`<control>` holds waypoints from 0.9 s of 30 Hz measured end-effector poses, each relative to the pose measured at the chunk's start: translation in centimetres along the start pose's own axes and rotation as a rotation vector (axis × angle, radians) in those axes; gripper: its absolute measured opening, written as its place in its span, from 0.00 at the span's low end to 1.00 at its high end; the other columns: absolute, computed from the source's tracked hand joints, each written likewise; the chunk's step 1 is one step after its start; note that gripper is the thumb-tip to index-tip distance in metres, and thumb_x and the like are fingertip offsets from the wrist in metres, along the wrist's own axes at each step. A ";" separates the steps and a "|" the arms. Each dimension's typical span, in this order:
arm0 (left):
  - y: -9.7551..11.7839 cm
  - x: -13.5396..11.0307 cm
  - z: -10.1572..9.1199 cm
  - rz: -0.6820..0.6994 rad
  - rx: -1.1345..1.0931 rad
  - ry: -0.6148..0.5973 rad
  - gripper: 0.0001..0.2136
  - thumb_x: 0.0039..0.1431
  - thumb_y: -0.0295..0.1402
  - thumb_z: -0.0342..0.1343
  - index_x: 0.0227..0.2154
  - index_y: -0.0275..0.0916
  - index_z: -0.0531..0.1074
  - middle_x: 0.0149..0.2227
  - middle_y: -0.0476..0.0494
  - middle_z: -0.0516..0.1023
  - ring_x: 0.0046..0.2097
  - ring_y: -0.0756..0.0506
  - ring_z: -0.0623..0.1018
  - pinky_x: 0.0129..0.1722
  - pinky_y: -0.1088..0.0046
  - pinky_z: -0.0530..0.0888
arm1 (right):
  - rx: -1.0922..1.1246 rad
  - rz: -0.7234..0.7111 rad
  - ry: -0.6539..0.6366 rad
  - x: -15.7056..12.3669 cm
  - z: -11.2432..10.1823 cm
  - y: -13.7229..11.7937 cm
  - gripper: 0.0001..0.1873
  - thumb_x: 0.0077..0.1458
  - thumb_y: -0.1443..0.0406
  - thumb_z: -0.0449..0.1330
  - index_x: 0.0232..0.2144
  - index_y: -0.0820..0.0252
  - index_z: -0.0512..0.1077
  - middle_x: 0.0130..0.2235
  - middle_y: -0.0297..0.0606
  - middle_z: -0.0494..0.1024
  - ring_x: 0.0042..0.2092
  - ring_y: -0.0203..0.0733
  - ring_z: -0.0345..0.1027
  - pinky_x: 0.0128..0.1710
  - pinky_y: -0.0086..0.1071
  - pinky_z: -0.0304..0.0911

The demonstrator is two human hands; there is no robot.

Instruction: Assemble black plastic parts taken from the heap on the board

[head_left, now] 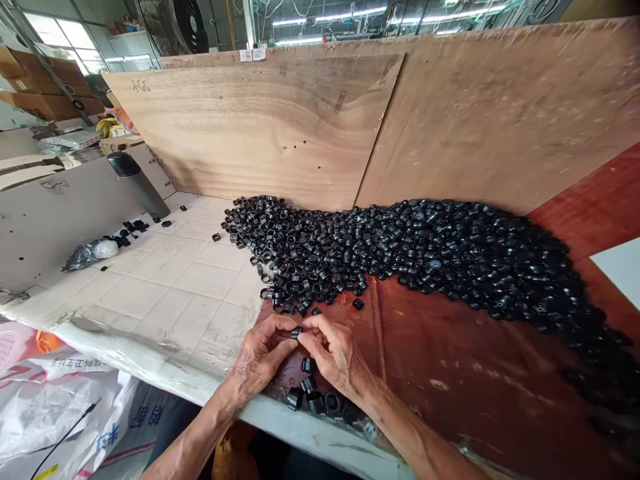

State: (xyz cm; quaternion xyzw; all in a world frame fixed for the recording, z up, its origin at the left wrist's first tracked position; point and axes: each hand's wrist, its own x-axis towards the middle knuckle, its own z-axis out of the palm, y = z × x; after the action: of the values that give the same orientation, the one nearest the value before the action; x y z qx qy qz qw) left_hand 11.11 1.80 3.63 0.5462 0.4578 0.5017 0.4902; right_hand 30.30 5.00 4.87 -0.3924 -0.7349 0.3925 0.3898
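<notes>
A small black plastic cap (pixel 297 332) is pinched between the fingertips of both hands, just above the dark red board. My left hand (pixel 263 350) grips it from the left with thumb and forefinger. From the other side, my right hand (pixel 333 347) closes thumb and forefinger on it; its exact shape is partly covered. Several loose black caps (pixel 309 385) lie below the hands by the table's front edge. Beyond my fingertips spreads a big pile of black caps and rings (pixel 410 247), with ring-like pieces (pixel 295 277) at its left end.
Wooden boards (pixel 260 127) wall off the back. A dark bottle (pixel 140 185) leans at the left side panel, near a clear plastic bag (pixel 85 255) and scattered black bits. White sacks (pixel 65 407) sit below the front edge (pixel 150 370). A fan (pixel 175 27) stands behind.
</notes>
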 end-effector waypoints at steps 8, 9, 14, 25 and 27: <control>0.0 0.0 -0.1 0.067 0.171 0.006 0.09 0.65 0.38 0.64 0.44 0.39 0.78 0.44 0.42 0.82 0.47 0.42 0.81 0.52 0.65 0.79 | 0.032 0.085 -0.015 0.0 0.1 0.0 0.06 0.62 0.62 0.60 0.33 0.57 0.72 0.26 0.31 0.74 0.26 0.37 0.67 0.27 0.29 0.61; 0.0 0.0 -0.1 0.071 0.178 0.011 0.09 0.65 0.38 0.63 0.44 0.39 0.78 0.44 0.42 0.82 0.47 0.42 0.82 0.52 0.65 0.79 | 0.041 0.101 -0.011 0.1 0.0 0.0 0.06 0.62 0.62 0.60 0.32 0.57 0.72 0.26 0.31 0.74 0.27 0.37 0.67 0.26 0.28 0.61; 0.1 0.0 -0.2 0.047 0.175 -0.026 0.09 0.66 0.38 0.62 0.44 0.40 0.77 0.45 0.41 0.82 0.46 0.43 0.82 0.49 0.66 0.79 | 0.140 0.150 -0.061 0.0 0.1 -0.2 0.05 0.60 0.63 0.58 0.37 0.57 0.73 0.26 0.30 0.74 0.27 0.38 0.70 0.29 0.28 0.64; 1.3 0.3 0.2 -0.114 0.404 0.048 0.10 0.61 0.40 0.63 0.30 0.39 0.75 0.23 0.51 0.75 0.22 0.49 0.73 0.21 0.74 0.68 | -0.184 -0.017 0.158 0.6 -1.0 2.4 0.02 0.59 0.68 0.61 0.34 0.57 0.74 0.31 0.36 0.74 0.32 0.41 0.69 0.33 0.32 0.67; 0.5 0.8 0.0 0.011 0.526 0.242 0.05 0.61 0.36 0.63 0.35 0.40 0.77 0.34 0.47 0.80 0.26 0.49 0.76 0.27 0.72 0.74 | -0.238 -0.129 0.164 0.9 -1.0 3.3 0.16 0.58 0.74 0.58 0.46 0.57 0.74 0.43 0.43 0.76 0.40 0.45 0.73 0.41 0.36 0.72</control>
State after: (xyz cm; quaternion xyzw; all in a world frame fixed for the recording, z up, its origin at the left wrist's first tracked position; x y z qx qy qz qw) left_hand 11.15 2.53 4.22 0.5933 0.6244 0.4299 0.2708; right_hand 31.74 7.33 2.55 -0.4184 -0.7656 0.2435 0.4236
